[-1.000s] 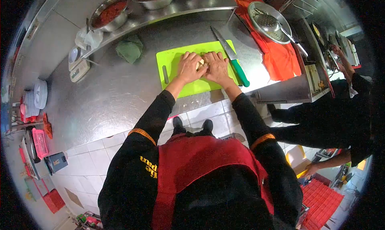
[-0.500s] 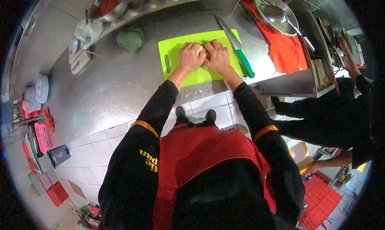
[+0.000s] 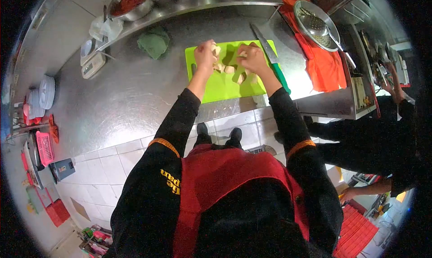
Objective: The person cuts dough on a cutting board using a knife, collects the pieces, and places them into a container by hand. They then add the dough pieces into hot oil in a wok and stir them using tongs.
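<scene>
Over the left part of the green cutting board, my left hand is closed round pale chunks that show at its fingertips. My right hand is curled over the board's right part, with a pale piece showing at its fingers. Several pale cut pieces lie on the board between and below the hands. A knife with a green handle rests along the board's right edge, its blade pointing away from me.
A green bag and a scale are to the left. Bowls of red food stand on the shelf. A strainer bowl sits on red cloth at the right. A co-worker in black stands at the right.
My hands have moved apart from the middle of the board and lifted a little, each with pale pieces. The pieces they covered now show on the board.
</scene>
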The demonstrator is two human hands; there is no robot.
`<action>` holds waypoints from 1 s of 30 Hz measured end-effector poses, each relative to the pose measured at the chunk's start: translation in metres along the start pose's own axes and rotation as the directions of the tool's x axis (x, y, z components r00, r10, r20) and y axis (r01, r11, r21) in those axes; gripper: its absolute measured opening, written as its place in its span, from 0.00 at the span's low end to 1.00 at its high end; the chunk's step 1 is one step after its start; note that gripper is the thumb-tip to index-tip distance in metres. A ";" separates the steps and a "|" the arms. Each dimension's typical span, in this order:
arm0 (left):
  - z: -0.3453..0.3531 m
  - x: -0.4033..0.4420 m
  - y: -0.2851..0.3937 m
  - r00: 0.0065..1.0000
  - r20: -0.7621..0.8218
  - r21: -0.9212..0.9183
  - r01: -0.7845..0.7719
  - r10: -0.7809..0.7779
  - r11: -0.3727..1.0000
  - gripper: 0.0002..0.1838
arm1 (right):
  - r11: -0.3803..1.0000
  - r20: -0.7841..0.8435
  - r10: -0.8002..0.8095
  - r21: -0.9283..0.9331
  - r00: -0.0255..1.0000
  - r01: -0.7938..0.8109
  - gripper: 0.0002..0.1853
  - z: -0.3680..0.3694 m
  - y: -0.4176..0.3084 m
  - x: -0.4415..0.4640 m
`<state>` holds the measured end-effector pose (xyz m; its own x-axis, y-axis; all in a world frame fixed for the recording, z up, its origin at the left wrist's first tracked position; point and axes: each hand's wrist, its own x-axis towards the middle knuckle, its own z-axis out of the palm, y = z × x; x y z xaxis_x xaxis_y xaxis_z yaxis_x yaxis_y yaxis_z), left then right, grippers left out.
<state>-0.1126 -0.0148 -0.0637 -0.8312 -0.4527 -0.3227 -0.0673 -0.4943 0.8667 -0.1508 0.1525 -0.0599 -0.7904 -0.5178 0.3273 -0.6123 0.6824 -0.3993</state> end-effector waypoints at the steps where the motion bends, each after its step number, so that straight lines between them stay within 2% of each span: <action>1: -0.004 0.001 0.005 0.996 0.036 -0.082 0.086 -0.083 0.993 0.11 | 0.990 -0.011 0.090 0.110 0.996 -0.088 0.10 -0.001 0.003 0.004; 2: -0.007 0.000 0.008 0.996 0.034 -0.084 0.082 -0.080 0.993 0.11 | 0.960 -0.011 0.180 0.220 0.984 -0.173 0.09 0.000 0.005 0.007; 3: -0.011 -0.003 0.009 0.981 0.144 -0.225 0.164 -0.133 0.961 0.12 | 0.834 0.087 0.322 0.445 0.943 -0.326 0.10 -0.004 0.000 0.010; 4: -0.014 -0.004 0.012 0.951 0.259 -0.351 0.253 -0.166 0.902 0.13 | 0.835 0.088 0.318 0.446 0.944 -0.322 0.10 -0.007 -0.005 0.013; 5: -0.022 0.001 0.006 0.898 0.401 -0.363 0.339 -0.182 0.868 0.12 | 0.597 0.187 0.425 0.677 0.885 -0.430 0.09 -0.009 -0.010 0.017; 6: -0.018 -0.004 0.009 0.899 0.399 -0.365 0.337 -0.182 0.868 0.12 | 0.286 0.317 0.488 0.822 0.813 -0.492 0.09 -0.012 -0.021 0.019; 7: -0.011 -0.013 0.011 0.912 0.334 -0.430 0.371 -0.236 0.823 0.13 | 0.216 0.228 0.466 0.908 0.855 -0.360 0.07 -0.010 -0.034 0.020; 8: -0.005 -0.020 0.013 0.916 0.272 -0.496 0.396 -0.295 0.773 0.13 | 0.214 0.229 0.468 0.908 0.854 -0.360 0.07 -0.005 -0.049 0.024; 10: -0.009 -0.014 0.000 0.905 0.328 -0.530 0.412 -0.269 0.741 0.13 | 0.462 -0.156 0.462 0.882 0.873 -0.087 0.07 0.007 -0.076 0.029; 11: -0.010 -0.010 -0.006 0.940 0.246 -0.548 0.336 -0.236 0.766 0.13 | 0.461 -0.156 0.463 0.883 0.872 -0.087 0.07 0.012 -0.086 0.031; 12: -0.010 -0.007 -0.009 0.966 0.163 -0.558 0.257 -0.199 0.789 0.14 | 0.755 -0.364 0.270 0.655 0.892 0.039 0.07 0.016 -0.094 0.031; 13: 0.006 -0.030 0.017 0.966 0.207 -0.612 0.252 -0.156 0.749 0.12 | 0.930 -0.486 0.015 0.328 0.874 0.167 0.07 0.017 -0.101 0.030; 14: -0.001 -0.026 0.012 0.966 0.208 -0.610 0.253 -0.157 0.751 0.12 | 0.930 -0.487 0.017 0.329 0.873 0.165 0.07 0.016 -0.106 0.028; 16: -0.022 -0.012 -0.003 0.898 0.432 -0.525 0.173 0.086 0.834 0.11 | 0.929 -0.416 -0.042 0.319 0.909 0.189 0.09 0.004 -0.121 0.023; 17: -0.028 -0.008 -0.008 0.874 0.469 -0.525 0.161 0.126 0.835 0.12 | 0.927 -0.378 -0.070 0.316 0.923 0.200 0.10 0.001 -0.126 0.022; 18: -0.028 -0.011 -0.002 0.874 0.470 -0.523 0.163 0.124 0.837 0.12 | 0.927 -0.378 -0.067 0.318 0.923 0.197 0.10 0.001 -0.127 0.022; 20: -0.024 -0.022 0.013 0.865 0.497 -0.575 0.274 0.063 0.771 0.13 | 0.954 -0.376 -0.183 0.156 0.908 0.257 0.13 0.001 -0.129 0.022; 21: -0.027 -0.019 0.011 0.866 0.496 -0.575 0.274 0.061 0.771 0.13 | 0.954 -0.375 -0.182 0.158 0.909 0.256 0.13 0.004 -0.129 0.021; 23: -0.034 -0.012 0.010 0.852 0.522 -0.631 0.424 -0.049 0.649 0.15 | 0.963 -0.314 -0.195 0.119 0.929 0.242 0.17 0.009 -0.126 0.019; 24: -0.035 -0.011 0.009 0.851 0.523 -0.630 0.425 -0.050 0.650 0.15 | 0.963 -0.315 -0.194 0.118 0.929 0.241 0.17 0.011 -0.126 0.019; 26: -0.036 -0.010 0.005 0.823 0.566 -0.646 0.403 0.052 0.649 0.16 | 0.933 -0.232 -0.172 0.273 0.957 0.234 0.20 0.014 -0.127 0.019; 27: -0.034 -0.018 0.010 0.822 0.568 -0.644 0.405 0.050 0.649 0.16 | 0.934 -0.233 -0.169 0.272 0.958 0.231 0.20 0.015 -0.129 0.018; 29: -0.026 -0.039 0.022 0.862 0.504 -0.588 0.292 0.060 0.754 0.15 | 0.989 -0.156 -0.132 0.037 0.979 0.140 0.17 0.014 -0.134 0.017; 30: -0.025 -0.040 0.021 0.860 0.506 -0.588 0.294 0.059 0.754 0.15 | 0.990 -0.156 -0.130 0.035 0.979 0.137 0.17 0.012 -0.135 0.017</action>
<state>-0.0673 -0.0256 -0.0420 -0.9985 -0.0427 -0.0343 0.0288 -0.9418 0.3348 -0.0818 0.0452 -0.0111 -0.6916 -0.5153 0.5062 -0.7152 0.5863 -0.3804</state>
